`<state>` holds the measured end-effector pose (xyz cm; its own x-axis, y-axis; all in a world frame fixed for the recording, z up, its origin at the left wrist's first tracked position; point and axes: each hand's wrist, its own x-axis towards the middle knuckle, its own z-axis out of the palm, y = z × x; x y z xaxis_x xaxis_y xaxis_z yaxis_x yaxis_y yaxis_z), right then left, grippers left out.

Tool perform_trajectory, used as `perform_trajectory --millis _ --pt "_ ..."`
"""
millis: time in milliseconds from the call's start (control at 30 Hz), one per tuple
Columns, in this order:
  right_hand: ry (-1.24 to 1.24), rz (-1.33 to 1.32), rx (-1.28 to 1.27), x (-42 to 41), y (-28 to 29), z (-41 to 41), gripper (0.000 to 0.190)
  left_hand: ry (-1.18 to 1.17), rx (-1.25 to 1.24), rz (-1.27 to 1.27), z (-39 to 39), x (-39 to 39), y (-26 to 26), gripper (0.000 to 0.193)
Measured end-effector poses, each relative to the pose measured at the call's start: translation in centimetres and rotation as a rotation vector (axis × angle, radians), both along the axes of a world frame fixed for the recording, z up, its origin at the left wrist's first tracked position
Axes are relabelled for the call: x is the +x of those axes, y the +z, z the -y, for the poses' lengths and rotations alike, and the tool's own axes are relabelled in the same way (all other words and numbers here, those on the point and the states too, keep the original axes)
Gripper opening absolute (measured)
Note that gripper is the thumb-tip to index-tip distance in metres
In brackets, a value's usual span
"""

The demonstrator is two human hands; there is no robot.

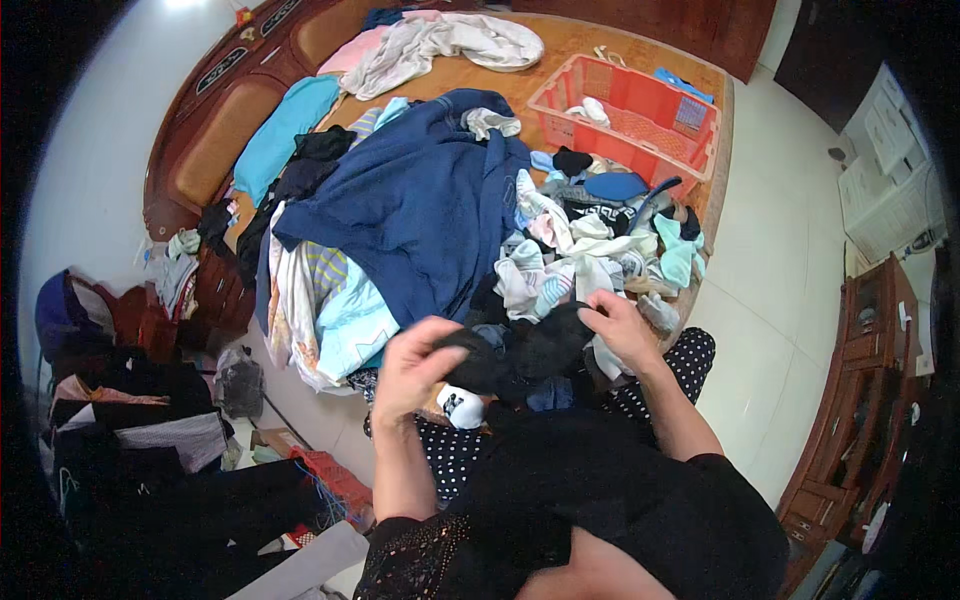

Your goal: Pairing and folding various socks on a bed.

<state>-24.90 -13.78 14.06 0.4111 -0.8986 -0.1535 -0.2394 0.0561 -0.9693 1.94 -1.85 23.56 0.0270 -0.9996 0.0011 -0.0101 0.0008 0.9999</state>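
Just above my lap, a dark black fabric item (551,341) is stretched between my two hands. My left hand (418,367) pinches its left part, while the fingertips of my right hand (621,330) grip its upper right edge. Whether it is one piece or two cannot be made out. Below my left hand lies a white sock with a black pattern (460,406). A heap of mixed socks (555,247) spreads over the bed beyond my right hand. Left of it, a large navy blue garment (420,202) covers other clothes, including a light blue garment with a star (352,330).
A red plastic basket (622,142) with white items inside stands on the bed (570,37) behind the socks. A turquoise pillow (285,139) leans near the headboard (225,142). Dark clothes and bags crowd the floor at left. Tiled floor (772,247) and a wooden cabinet (847,397) lie right.
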Motion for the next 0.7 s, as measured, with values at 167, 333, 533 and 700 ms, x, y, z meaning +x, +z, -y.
perform_trajectory --millis 167,333,533,700 --pt "0.269 0.333 -0.031 4.9 3.9 -0.5 0.013 -0.219 -0.334 0.342 3.1 -3.8 -0.6 0.019" --pt "0.293 0.471 0.120 5.9 4.9 -1.1 0.006 -0.007 -0.202 0.399 3.7 -4.1 -1.2 0.015" --pt "0.212 0.253 -0.200 6.5 3.1 -0.9 0.019 0.368 -0.368 0.532 3.9 -4.9 -3.4 0.024" --pt "-0.082 0.356 -0.225 5.7 3.0 0.0 0.018 0.487 0.247 0.185 2.1 -2.5 -6.6 0.036"
